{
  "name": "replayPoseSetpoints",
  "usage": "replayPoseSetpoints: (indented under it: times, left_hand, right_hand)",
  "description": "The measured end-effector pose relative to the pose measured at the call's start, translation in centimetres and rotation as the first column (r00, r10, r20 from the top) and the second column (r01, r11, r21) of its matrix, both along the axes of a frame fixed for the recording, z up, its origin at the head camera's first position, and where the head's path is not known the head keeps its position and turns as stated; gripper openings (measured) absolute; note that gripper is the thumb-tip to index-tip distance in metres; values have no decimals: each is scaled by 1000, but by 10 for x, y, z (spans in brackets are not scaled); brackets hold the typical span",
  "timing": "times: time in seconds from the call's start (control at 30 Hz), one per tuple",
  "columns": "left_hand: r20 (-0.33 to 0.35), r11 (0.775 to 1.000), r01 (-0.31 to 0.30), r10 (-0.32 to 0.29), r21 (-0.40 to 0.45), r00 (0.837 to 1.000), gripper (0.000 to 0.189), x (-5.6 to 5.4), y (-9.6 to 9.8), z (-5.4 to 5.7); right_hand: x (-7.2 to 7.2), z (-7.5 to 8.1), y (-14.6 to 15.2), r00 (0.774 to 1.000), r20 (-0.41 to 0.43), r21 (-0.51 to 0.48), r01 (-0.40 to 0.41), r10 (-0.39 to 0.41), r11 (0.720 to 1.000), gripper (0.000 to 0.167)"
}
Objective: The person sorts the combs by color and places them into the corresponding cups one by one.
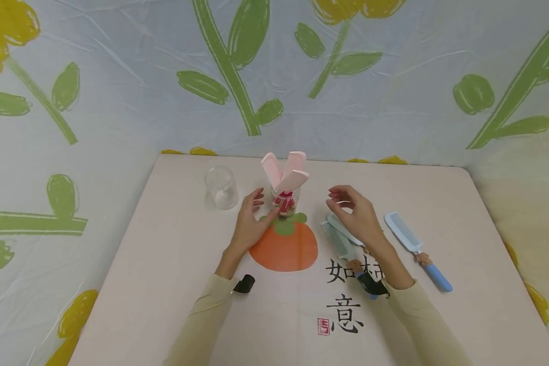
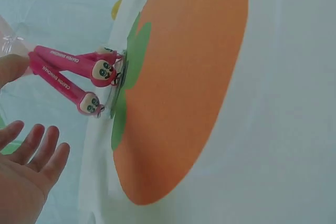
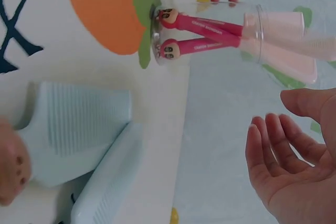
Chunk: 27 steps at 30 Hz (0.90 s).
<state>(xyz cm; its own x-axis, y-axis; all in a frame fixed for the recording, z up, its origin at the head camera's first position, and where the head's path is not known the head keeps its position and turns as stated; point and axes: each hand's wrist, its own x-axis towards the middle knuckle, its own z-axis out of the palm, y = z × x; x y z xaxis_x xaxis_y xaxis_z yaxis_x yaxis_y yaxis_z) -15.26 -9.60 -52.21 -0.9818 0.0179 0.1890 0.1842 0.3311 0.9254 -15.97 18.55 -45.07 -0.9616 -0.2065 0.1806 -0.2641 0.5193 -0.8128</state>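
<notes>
Three pink combs [image 1: 293, 165] stand fanned out, teeth up, in a clear cup [image 1: 297, 199]. Their dark pink handles [image 2: 65, 61] with small character heads point down inside it. My left hand [image 1: 251, 223] is beside the cup's left, fingers spread and thumb in front; I cannot tell whether the thumb touches the cup. To the right of the cup my right hand [image 1: 359, 213] hovers with loosely bent fingers and holds nothing. Below it lie two pale green-blue combs [image 1: 336, 239], also large in the right wrist view [image 3: 84, 129], partly overlapping and partly hidden by the arm.
A second clear cup [image 1: 221, 188] with nothing in it stands at the back left. A light blue comb [image 1: 407, 234] with a blue handle lies on the right. The pale mat [image 1: 164, 284] bears an orange persimmon print [image 1: 283, 249] and dark characters; a floral curtain [image 1: 142, 76] hangs behind.
</notes>
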Motion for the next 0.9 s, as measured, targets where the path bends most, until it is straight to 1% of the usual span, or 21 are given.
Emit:
replayPoseSetpoints:
  times: [0.17, 0.3, 0.47, 0.63, 0.77, 0.9]
  left_hand:
    - [-24, 1000, -25, 25, 1, 999, 67, 4, -6, 2]
    - [-48, 999, -46, 46, -4, 998, 65, 7, -13, 0]
    - [-70, 998, -69, 69, 6, 995, 61, 11, -23, -2]
    - [-71, 995, -97, 99, 26, 993, 57, 13, -32, -2]
    - [-71, 991, -136, 137, 19, 988, 55, 14, -41, -3]
    - [-71, 988, -155, 156, 18, 985, 54, 16, -48, -4]
  right_hand:
    - [10, -4, 14, 1000, 3, 4, 6, -6, 1000, 36]
    - [16, -8, 23, 1000, -17, -3, -1, 1, 1000, 36]
    - [23, -12, 32, 1000, -30, 32, 4, -3, 999, 36]
    - [34, -14, 40, 999, -49, 75, 11, -8, 997, 35]
    - [41, -17, 44, 998, -59, 94, 3, 3, 996, 35]
    - [49, -21, 48, 998, -62, 120, 2, 6, 993, 35]
